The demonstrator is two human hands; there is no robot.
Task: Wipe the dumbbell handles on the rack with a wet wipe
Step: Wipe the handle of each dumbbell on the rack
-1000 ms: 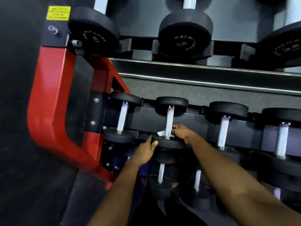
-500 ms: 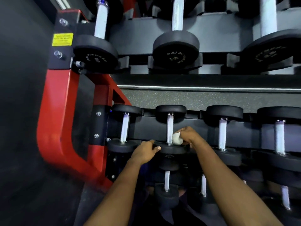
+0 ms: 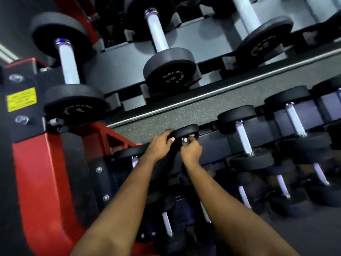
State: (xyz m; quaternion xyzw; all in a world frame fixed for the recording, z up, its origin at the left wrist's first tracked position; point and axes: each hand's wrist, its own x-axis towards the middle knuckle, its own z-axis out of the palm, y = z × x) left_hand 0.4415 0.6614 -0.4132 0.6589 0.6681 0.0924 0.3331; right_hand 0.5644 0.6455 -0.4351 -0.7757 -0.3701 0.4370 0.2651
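Two hands meet at a small dumbbell on the rack's middle shelf. The left hand grasps its far black head. The right hand clenches a white wet wipe around the handle.

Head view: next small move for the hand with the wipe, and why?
Probably draw the wipe down the handle, toward the person. The right hand holds it at the handle's far end, against the dumbbell head that the left hand grips, so no travel is left that way.
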